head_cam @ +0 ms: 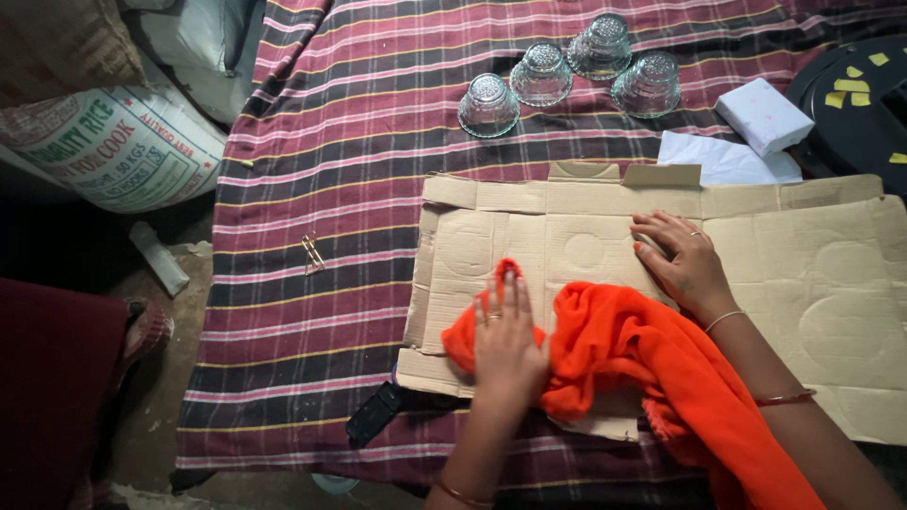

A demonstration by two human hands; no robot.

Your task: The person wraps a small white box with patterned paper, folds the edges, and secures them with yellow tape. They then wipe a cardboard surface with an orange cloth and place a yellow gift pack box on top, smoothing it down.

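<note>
1. Bright orange soft cloth, crumpled, lies on the near part of a flattened brown cardboard sheet and trails off toward the camera.
2. Left hand lies flat on the cloth's left bunch, fingers together, pressing down, nothing pinched.
3. Right hand rests on bare cardboard just past the cloth, fingers spread, palm down.
4. Cardboard has creased flaps and round pressed marks; its right half is bare.
5. Maroon striped woven bedcover underneath; its left side is open.
6. Four upturned clear glass bowls stand at the far edge, well apart from the hands.
</note>
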